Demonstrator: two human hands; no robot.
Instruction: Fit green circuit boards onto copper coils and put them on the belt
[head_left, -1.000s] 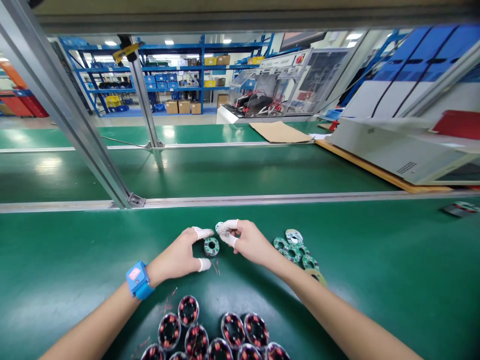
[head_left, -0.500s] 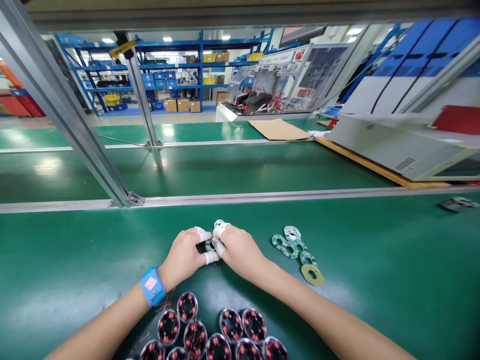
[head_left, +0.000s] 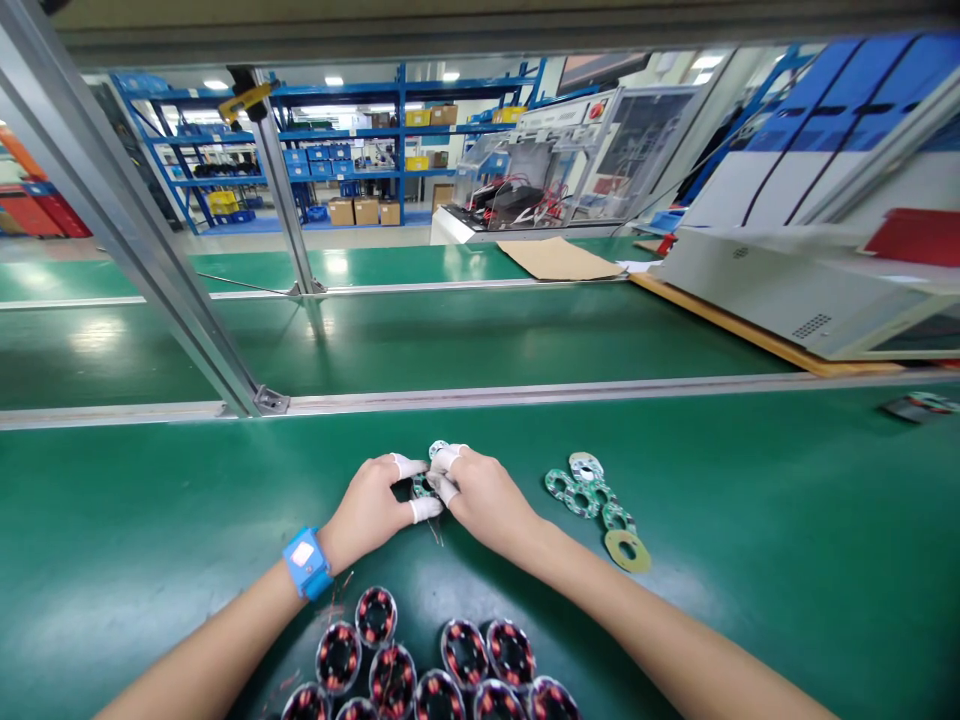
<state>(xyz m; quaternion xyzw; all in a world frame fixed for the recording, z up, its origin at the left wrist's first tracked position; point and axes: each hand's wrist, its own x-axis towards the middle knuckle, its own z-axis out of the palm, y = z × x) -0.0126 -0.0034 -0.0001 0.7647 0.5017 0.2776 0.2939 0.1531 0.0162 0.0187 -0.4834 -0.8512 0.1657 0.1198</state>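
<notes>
A small round part with a green ring board [head_left: 422, 486] lies between my hands, thin wires trailing below it. My left hand [head_left: 373, 507], with white finger covers and a blue wristband [head_left: 307, 563], grips its left side between thumb and forefinger. My right hand [head_left: 480, 495], also in white finger covers, pinches at the part's right edge; what its fingertips hold is too small to name. Just beyond them a pale ring board [head_left: 438, 449] is partly hidden. Several ring boards [head_left: 581, 499] lie in a cluster to the right.
Several round coils with red windings [head_left: 391, 679] stand near the front edge of the green table [head_left: 750, 520]. A metal post [head_left: 172, 260] rises at the left. Dark parts [head_left: 919, 406] lie far right. Behind are a grey metal case [head_left: 780, 290] and brown cardboard [head_left: 559, 259].
Both hands have shifted very slightly to the right, and the left wrist has turned a little. They keep their hold around the small round part.
</notes>
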